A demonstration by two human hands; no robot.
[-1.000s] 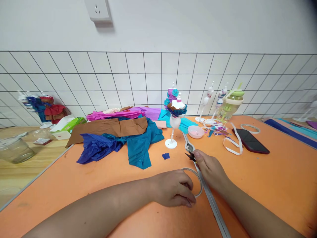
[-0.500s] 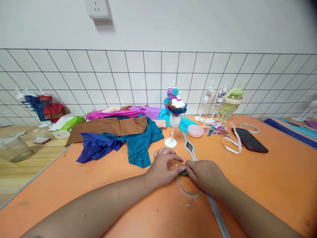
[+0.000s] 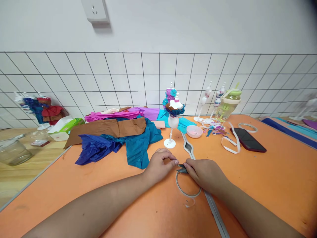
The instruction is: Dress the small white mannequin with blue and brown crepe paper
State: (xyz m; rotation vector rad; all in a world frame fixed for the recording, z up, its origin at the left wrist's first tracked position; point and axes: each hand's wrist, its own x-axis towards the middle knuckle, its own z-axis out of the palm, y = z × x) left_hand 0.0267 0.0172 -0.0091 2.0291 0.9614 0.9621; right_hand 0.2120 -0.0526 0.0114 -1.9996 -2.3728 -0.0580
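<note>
My right hand [image 3: 206, 173] is closed round a small dark grey-teal piece [image 3: 182, 169] with two pointed tips facing left. I cannot make out its exact kind. My left hand [image 3: 162, 165] pinches thumb and forefinger together at the upper tip; what is between them is too small to tell. Just below my fingers lies a thin roll of tape [image 3: 184, 193], partly hidden by my right hand. A long grey strip [image 3: 215, 211] runs under that hand. Beyond my hands stands a white mannequin figure [image 3: 173, 122] on a round base, with a brown and teal paper ruffle.
Crumpled teal [image 3: 138, 152], blue [image 3: 95, 148] and brown paper [image 3: 109, 129] lies at left. A pink bowl [image 3: 194, 131], paper scraps [image 3: 214, 128], white ribbon [image 3: 234, 140], a phone [image 3: 250, 139] and a green-lidded bottle [image 3: 229, 104] are at right. A glass jar [image 3: 13, 153] stands far left.
My left fingertips have drawn slightly left from my right hand, and the thumb and forefinger have come together. More of the dark pointed piece now shows. The view has shifted slightly.
</note>
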